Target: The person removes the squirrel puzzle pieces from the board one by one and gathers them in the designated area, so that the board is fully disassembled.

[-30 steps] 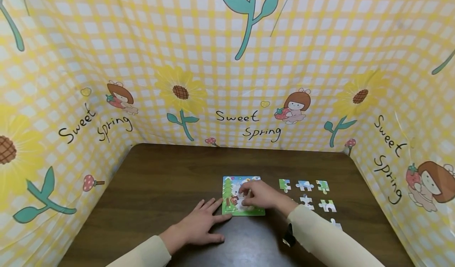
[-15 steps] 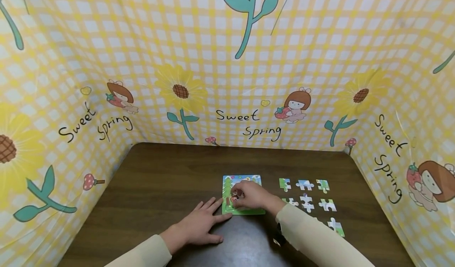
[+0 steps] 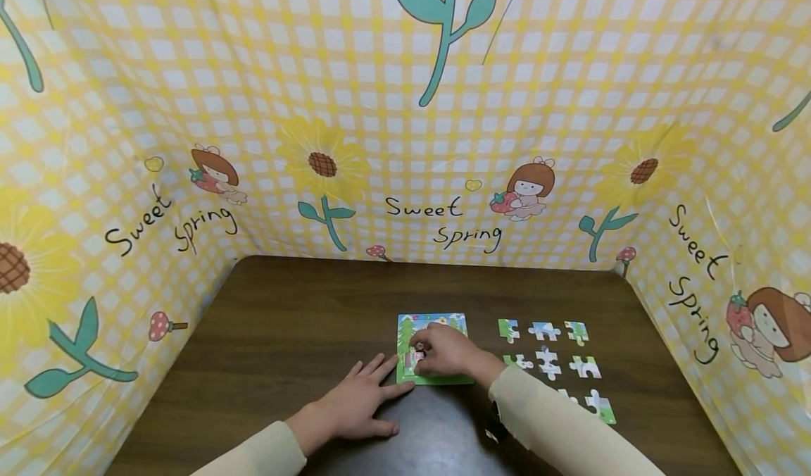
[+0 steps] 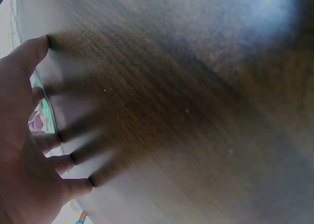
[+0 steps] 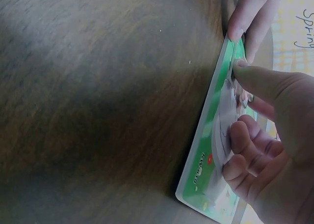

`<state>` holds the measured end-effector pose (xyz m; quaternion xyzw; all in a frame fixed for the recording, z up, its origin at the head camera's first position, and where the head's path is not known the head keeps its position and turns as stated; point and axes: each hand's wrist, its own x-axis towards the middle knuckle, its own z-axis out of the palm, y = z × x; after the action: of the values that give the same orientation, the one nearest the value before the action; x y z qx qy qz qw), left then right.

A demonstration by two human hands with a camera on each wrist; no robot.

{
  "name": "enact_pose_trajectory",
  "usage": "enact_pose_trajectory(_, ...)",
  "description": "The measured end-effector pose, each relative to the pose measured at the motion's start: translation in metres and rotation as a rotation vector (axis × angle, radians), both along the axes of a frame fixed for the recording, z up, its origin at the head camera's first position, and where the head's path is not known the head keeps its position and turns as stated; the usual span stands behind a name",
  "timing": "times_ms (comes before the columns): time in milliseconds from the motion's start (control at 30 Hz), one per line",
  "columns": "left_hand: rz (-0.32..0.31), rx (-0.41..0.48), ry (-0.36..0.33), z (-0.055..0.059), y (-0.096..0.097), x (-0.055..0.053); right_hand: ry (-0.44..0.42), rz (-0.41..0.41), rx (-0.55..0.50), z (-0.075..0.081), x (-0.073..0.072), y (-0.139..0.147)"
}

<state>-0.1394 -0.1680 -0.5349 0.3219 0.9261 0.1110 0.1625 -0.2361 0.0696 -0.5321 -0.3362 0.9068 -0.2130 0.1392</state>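
A small picture puzzle board (image 3: pixel 404 329) with a green lower border lies flat on the brown table. My right hand (image 3: pixel 451 349) is over its lower middle, thumb and index finger pinching a puzzle piece (image 3: pixel 415 358) down at the board's lower left corner. In the right wrist view the thumb (image 5: pixel 255 79) presses along the near edge of this corner, and the other fingers curl above the white part of the picture. My left hand (image 3: pixel 355 400) lies flat with spread fingers, its fingertips on the board's left edge; in the left wrist view its fingers are straight.
To the right of the board several loose puzzle pieces lie in rough rows, among them a green-edged piece (image 3: pixel 508 329) and a white one (image 3: pixel 548 363). My right forearm partly covers the nearer ones. A yellow checked cloth (image 3: pixel 405 145) walls the table (image 3: pixel 285 307) in.
My right hand has moved left across the board to its lower left corner, and the forearm now uncovers more loose pieces. My left hand has stayed in place.
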Motion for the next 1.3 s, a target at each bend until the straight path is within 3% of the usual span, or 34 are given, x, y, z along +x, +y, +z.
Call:
enact_pose_trajectory(533, 0.002, 0.001, 0.013, -0.003, -0.001, 0.001, 0.025, 0.017, -0.055, 0.002, 0.002, -0.002)
enact_pose_trajectory(833, 0.006, 0.005, -0.005, -0.003, -0.001, 0.001, -0.048, 0.004, -0.290, 0.002, 0.001, 0.002)
enact_pose_trajectory(1000, 0.004, 0.005, -0.004, -0.003, 0.000, 0.001, -0.112, -0.015, -0.383, 0.007, 0.000, 0.014)
enact_pose_trajectory(1300, 0.016, -0.007, -0.022, -0.002, 0.000, 0.000, -0.172, -0.067, -0.382, 0.026, 0.003, 0.065)
